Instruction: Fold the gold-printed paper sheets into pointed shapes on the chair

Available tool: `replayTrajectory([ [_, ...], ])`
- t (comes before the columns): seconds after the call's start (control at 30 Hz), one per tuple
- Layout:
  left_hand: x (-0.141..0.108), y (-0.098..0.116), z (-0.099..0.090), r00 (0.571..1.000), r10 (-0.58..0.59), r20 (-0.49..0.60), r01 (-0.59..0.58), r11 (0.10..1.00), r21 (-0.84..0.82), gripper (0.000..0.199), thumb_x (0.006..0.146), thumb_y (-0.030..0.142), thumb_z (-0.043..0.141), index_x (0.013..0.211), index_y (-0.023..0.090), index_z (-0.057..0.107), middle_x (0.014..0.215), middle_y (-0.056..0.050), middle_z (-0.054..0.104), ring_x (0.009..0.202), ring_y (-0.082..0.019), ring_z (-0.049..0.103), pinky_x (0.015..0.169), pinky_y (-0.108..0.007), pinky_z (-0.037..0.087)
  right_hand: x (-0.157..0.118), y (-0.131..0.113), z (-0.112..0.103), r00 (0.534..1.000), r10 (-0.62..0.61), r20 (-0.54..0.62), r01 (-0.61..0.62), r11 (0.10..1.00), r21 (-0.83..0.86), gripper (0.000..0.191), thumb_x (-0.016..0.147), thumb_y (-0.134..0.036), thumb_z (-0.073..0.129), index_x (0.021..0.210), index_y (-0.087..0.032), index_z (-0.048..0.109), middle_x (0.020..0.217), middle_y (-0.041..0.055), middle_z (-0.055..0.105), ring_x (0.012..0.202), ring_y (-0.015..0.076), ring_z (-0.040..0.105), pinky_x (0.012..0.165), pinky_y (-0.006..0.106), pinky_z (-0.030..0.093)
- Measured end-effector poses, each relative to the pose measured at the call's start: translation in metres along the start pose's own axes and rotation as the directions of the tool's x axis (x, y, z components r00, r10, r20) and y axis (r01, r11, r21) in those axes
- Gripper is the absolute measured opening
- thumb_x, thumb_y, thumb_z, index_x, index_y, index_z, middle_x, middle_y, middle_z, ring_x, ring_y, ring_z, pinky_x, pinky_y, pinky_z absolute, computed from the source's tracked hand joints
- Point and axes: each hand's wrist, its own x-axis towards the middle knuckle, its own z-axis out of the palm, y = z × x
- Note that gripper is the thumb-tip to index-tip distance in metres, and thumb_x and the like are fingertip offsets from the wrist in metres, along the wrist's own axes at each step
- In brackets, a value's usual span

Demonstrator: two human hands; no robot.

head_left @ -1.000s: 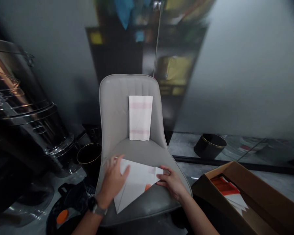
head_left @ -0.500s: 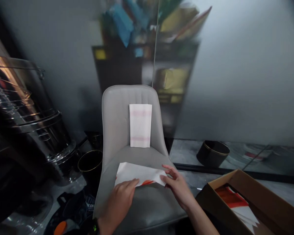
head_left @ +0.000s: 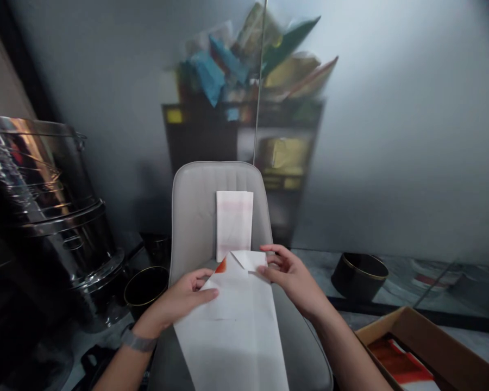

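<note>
A long sheet of white paper [head_left: 236, 326] stretches over the grey chair's seat, its far end folded over at a slant, with a patch of orange-red print at its upper left. My left hand [head_left: 183, 296] grips the left edge, thumb on top and fingers behind it. My right hand [head_left: 287, 271] pinches the far right corner at the folded flap. Behind the sheet, a white folded paper with faint pink bands [head_left: 234, 222] leans upright against the backrest of the grey chair [head_left: 193, 217]; the sheet hides its lower edge.
At the lower right stands an open cardboard box [head_left: 440, 339] holding red-and-white papers [head_left: 399, 361]. A black bin with a gold rim [head_left: 146, 288] is left of the chair. Large shiny metal drums [head_left: 61, 179] stand at the far left, and a frosted glass wall [head_left: 391, 136] rises behind.
The sheet has swung from lying crosswise to running lengthwise toward me, showing its long white face. Both hands have shifted to its far end, and the view has tilted up slightly.
</note>
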Motion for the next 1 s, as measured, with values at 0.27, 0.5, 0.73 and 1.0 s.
replayTrajectory([
  [0.27, 0.056, -0.134, 0.06, 0.936, 0.33, -0.12, -0.14, 0.664, 0.735, 0.046, 0.097, 0.026, 0.053, 0.143, 0.025, 0.057, 0.153, -0.011, 0.053, 0.142, -0.03, 0.047, 0.117, -0.053, 0.039, 0.015, 0.169, -0.023, 0.902, 0.391, -0.185, -0.408, 0.911, -0.064, 0.048, 0.061, -0.019, 0.076, 0.107, -0.022, 0.063, 0.07, -0.0027, 0.067, 0.061, 0.021, 0.066, 0.059, 0.034, 0.055],
  [0.5, 0.057, -0.147, 0.074, 0.964, 0.222, 0.145, -0.229, 0.419, 0.879, 0.05, 0.098, 0.038, 0.059, 0.146, 0.028, 0.053, 0.163, -0.008, 0.041, 0.153, -0.038, 0.028, 0.12, -0.069, 0.025, 0.011, 0.188, -0.053, 0.996, 0.026, 0.091, 0.03, 0.821, -0.571, 0.063, 0.065, -0.01, 0.068, 0.126, -0.026, 0.072, 0.148, 0.007, 0.059, 0.144, 0.0306, 0.046, 0.124, 0.048, 0.029],
  [0.73, 0.085, -0.149, 0.085, 0.956, 0.267, 0.124, -0.236, 0.444, 0.865, 0.056, 0.098, 0.036, 0.058, 0.151, 0.019, 0.047, 0.162, -0.016, 0.039, 0.152, -0.035, 0.032, 0.122, -0.059, 0.03, 0.01, 0.196, -0.049, 0.992, 0.042, 0.118, 0.027, 0.85, -0.526, 0.029, 0.086, -0.027, 0.062, 0.109, -0.028, 0.08, 0.121, 0.0071, 0.076, 0.12, 0.0313, 0.067, 0.114, 0.051, 0.043],
  [1.0, 0.09, -0.157, 0.087, 0.932, 0.336, 0.133, -0.27, 0.405, 0.874, 0.056, 0.1, 0.035, 0.052, 0.154, 0.021, 0.042, 0.163, -0.012, 0.039, 0.155, -0.033, 0.027, 0.124, -0.061, 0.026, -0.006, 0.199, -0.072, 0.978, 0.012, 0.207, 0.132, 0.735, -0.665, 0.041, 0.089, -0.032, 0.068, 0.13, -0.032, 0.071, 0.144, 0.0027, 0.062, 0.148, 0.0317, 0.041, 0.127, 0.06, 0.006],
])
